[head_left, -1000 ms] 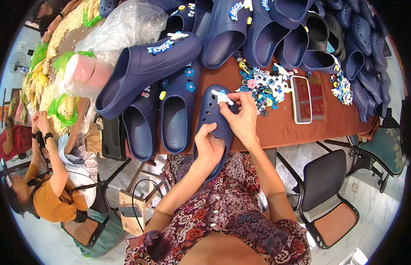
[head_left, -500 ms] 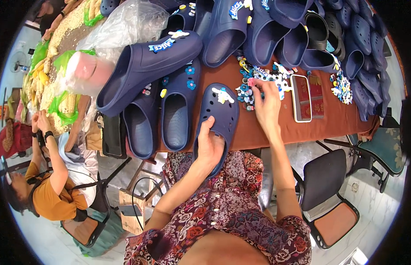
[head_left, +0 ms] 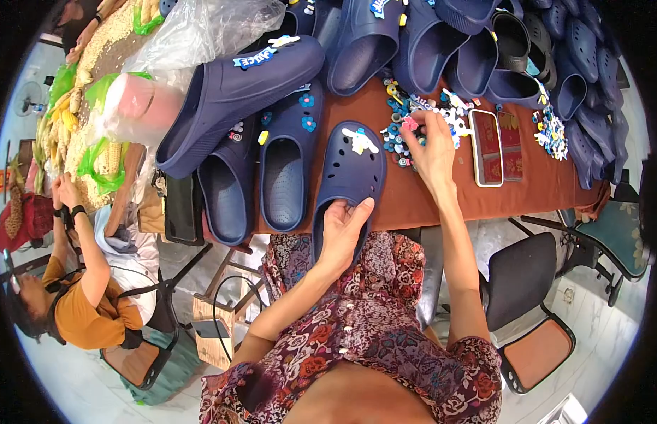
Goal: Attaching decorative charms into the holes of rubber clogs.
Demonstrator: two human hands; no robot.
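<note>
A navy clog (head_left: 352, 173) is in my left hand (head_left: 341, 233), whose fingers reach into its opening while the thumb presses the right rim. On its toe sits a white cartoon charm (head_left: 359, 140); other holes are bare. My right hand (head_left: 434, 153) is over a pile of small shoe charms (head_left: 396, 141), thumb and forefinger pinched on a pink charm (head_left: 409, 124). To the left lie two navy clogs with flower and candy charms (head_left: 283, 184) (head_left: 225, 198), and across them rests a larger navy clog (head_left: 251, 92) with a blue lettered charm.
A white-framed phone (head_left: 487, 150) and red packets (head_left: 511, 145) lie right of the pile. More charms (head_left: 551, 138) and heaped clogs (head_left: 586, 78) stand farther right. A pink roll in plastic (head_left: 141, 109) is left. Another person (head_left: 88, 304) sits by corn (head_left: 111, 161); an office chair (head_left: 523, 283) is right.
My left thumb has shifted from the clog's upper middle to its right rim. My right hand, with the pink charm, has moved slightly over the pile. The view has shifted a little.
</note>
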